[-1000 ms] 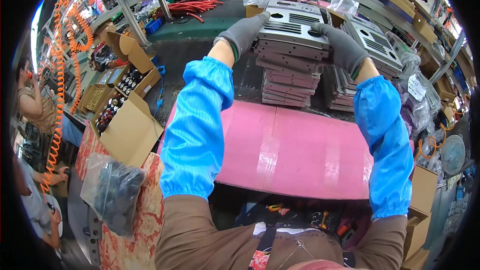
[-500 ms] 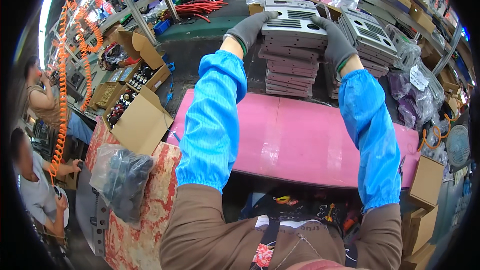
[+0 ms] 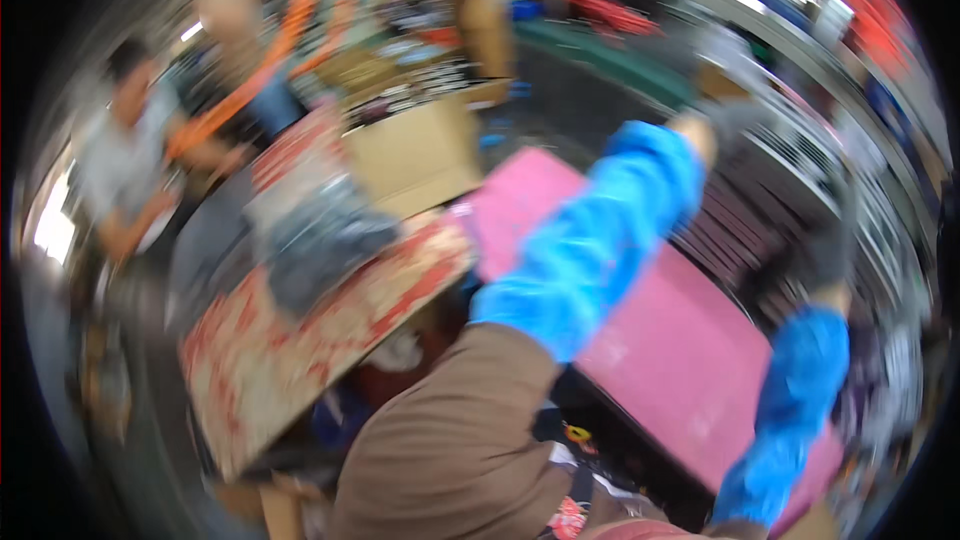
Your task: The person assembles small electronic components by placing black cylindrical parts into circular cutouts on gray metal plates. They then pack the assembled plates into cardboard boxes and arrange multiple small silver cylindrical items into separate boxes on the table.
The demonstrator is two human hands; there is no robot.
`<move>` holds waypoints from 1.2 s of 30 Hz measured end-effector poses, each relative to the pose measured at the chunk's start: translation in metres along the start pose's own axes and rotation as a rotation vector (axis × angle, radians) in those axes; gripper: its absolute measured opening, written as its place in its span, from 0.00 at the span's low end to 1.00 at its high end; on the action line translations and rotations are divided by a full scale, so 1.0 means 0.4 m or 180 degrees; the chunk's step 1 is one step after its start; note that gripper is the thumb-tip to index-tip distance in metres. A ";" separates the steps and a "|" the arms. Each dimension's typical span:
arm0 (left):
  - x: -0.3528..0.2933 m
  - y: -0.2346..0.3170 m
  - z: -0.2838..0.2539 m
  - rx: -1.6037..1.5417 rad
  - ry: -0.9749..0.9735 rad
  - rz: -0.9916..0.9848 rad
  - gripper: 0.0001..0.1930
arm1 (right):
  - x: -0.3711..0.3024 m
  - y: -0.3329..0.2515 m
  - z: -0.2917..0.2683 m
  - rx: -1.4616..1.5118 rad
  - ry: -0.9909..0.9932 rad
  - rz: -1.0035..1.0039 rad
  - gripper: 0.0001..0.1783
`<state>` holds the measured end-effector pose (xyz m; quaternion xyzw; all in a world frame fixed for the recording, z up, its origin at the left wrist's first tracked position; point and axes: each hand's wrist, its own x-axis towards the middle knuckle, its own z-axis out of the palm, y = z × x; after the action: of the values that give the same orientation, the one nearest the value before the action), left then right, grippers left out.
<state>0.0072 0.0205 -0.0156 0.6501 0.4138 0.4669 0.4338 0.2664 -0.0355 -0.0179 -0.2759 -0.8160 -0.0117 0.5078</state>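
The view is smeared by motion. At the upper right, a stack of grey sheet-metal casings [image 3: 745, 205] stands at the far side of the pink work surface [image 3: 665, 355]. My left hand [image 3: 738, 123], in a dark grey glove, is closed on the far left side of the slotted top casing [image 3: 795, 155]. Similarly gloved, my right hand [image 3: 825, 250] holds the opposite, nearer side. The casing lies between both hands, at the top of the stack; fingertip detail is blurred. Blue sleeve covers [image 3: 595, 240] wrap both forearms.
An open cardboard box [image 3: 415, 165] of small parts stands left of the pink surface. Nearer, a clear bag of dark parts [image 3: 325, 245] rests on a worn red-and-cream tabletop [image 3: 285, 370]. Two people are at the far left, beside orange coiled hoses [image 3: 255, 75]. Shelving crosses the top right.
My view has swung left, so the bench and stack appear turned and farther right. Both hands stay at the sides of the top casing. The picture has become blurred.
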 end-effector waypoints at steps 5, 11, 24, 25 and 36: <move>-0.013 0.047 0.069 0.0134 0.0684 -0.0257 0.25 | -0.029 0.114 -0.019 0.0315 -0.0035 0.0290 0.48; -0.105 0.141 0.085 -0.0251 0.0475 -0.0639 0.22 | -0.002 0.041 -0.047 0.2517 -0.0013 0.2350 0.38; -0.344 0.588 0.036 -0.0742 -0.1046 0.0374 0.18 | 0.082 -0.253 -0.304 0.2022 0.0640 0.0576 0.23; -0.341 0.595 0.052 -0.0840 -0.1061 0.0407 0.19 | 0.077 -0.260 -0.328 0.1589 0.0569 0.0324 0.25; -0.496 0.488 -0.028 -0.1000 0.0220 0.0814 0.18 | 0.046 -0.475 -0.199 0.2858 0.0225 0.0967 0.22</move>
<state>-0.0217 -0.2196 0.1227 0.6053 0.2647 0.5990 0.4526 0.2378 -0.2122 0.0857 -0.1448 -0.6730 0.4071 0.6003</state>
